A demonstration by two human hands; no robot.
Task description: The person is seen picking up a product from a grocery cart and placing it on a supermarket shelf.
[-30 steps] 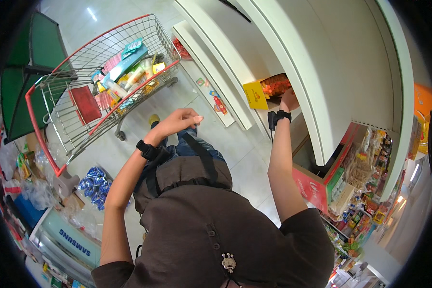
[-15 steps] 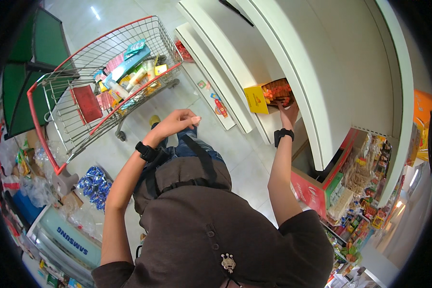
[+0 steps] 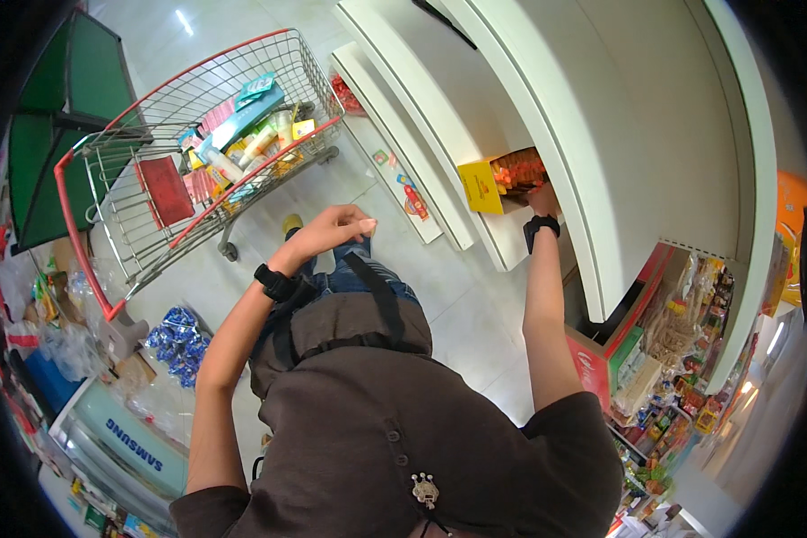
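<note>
My right hand point(image 3: 543, 201) reaches in under a white shelf, at the right side of a yellow box point(image 3: 481, 187) packed with orange packets point(image 3: 518, 170). The shelf's edge and the box's side hide its fingers, so whether it grips anything is not visible. In front of my body, over my jeans, my left hand point(image 3: 334, 229) hangs in the air. Its fingers are curled in together, and nothing shows in them. A black band sits on each wrist.
A red-handled wire shopping cart point(image 3: 160, 190) with bottles and packages stands at the left. White shelves point(image 3: 592, 170) curve along the right, above a red carton point(image 3: 594, 354) and packaged goods point(image 3: 681, 327). A bundle of blue wrapped items point(image 3: 177, 344) and plastic bags point(image 3: 73, 351) lie at the lower left.
My right hand has gone farther right and deeper under the shelf edge, so its fingers no longer show. My left hand has hardly moved.
</note>
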